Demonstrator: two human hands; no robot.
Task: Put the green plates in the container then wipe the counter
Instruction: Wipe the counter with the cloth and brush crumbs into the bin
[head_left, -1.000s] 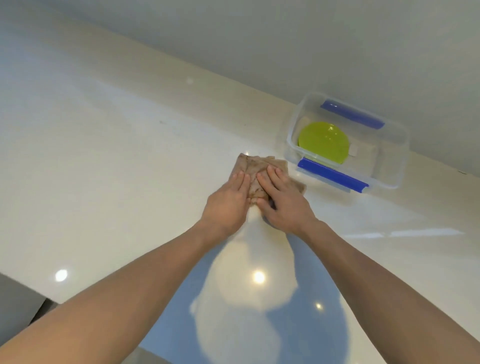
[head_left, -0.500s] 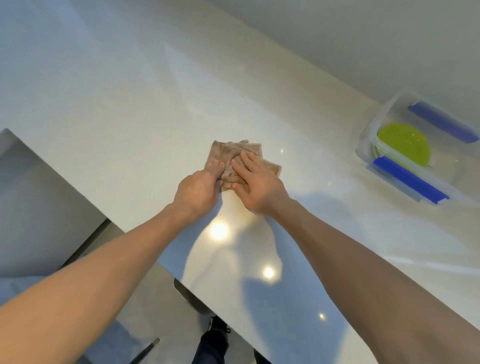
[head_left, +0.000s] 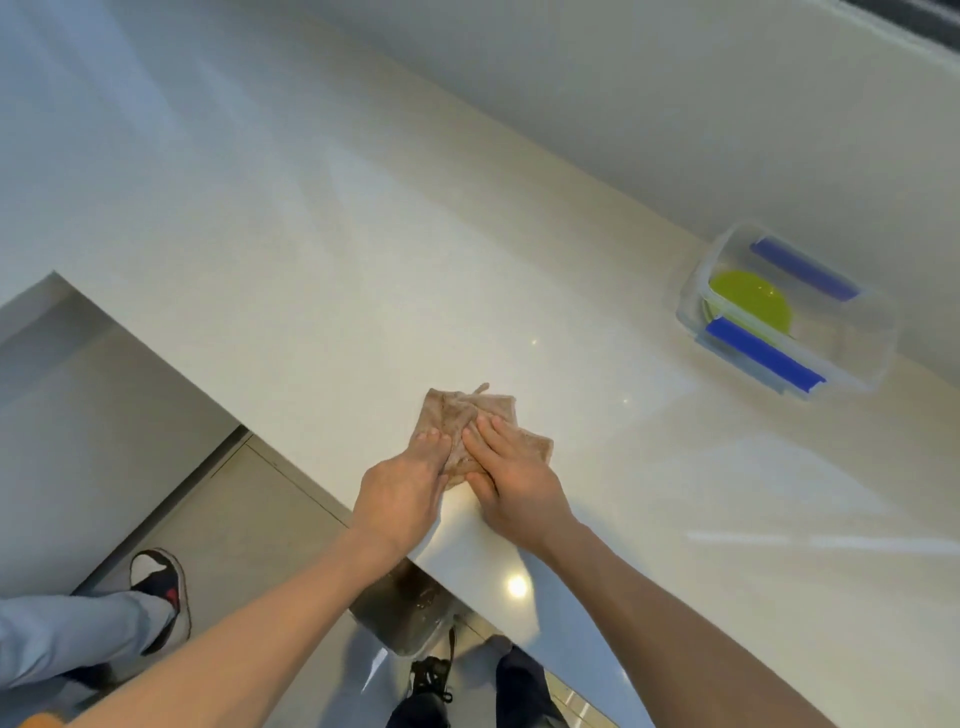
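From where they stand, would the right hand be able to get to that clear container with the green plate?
Probably yes. The right hand lies flat on the cloth, and only bare counter separates it from the container. Nothing blocks the way, though the arm would need stretching.

Home kitchen: glossy counter (head_left: 322, 270), food container (head_left: 784, 312).

Pale tiled floor (head_left: 223, 519) at 8 o'clock, crossed by thin grout lines. Lower at 8 o'clock, a leg in light blue-grey trousers (head_left: 67, 634), ending in a black-and-white shoe (head_left: 161, 587) with a red mark. At 6 o'clock, a black laced shoe (head_left: 430, 675) beside dark trouser legs (head_left: 519, 691). Plain pale wall (head_left: 675, 104) at 1 o'clock, with a dark strip (head_left: 914, 15) in the far corner.
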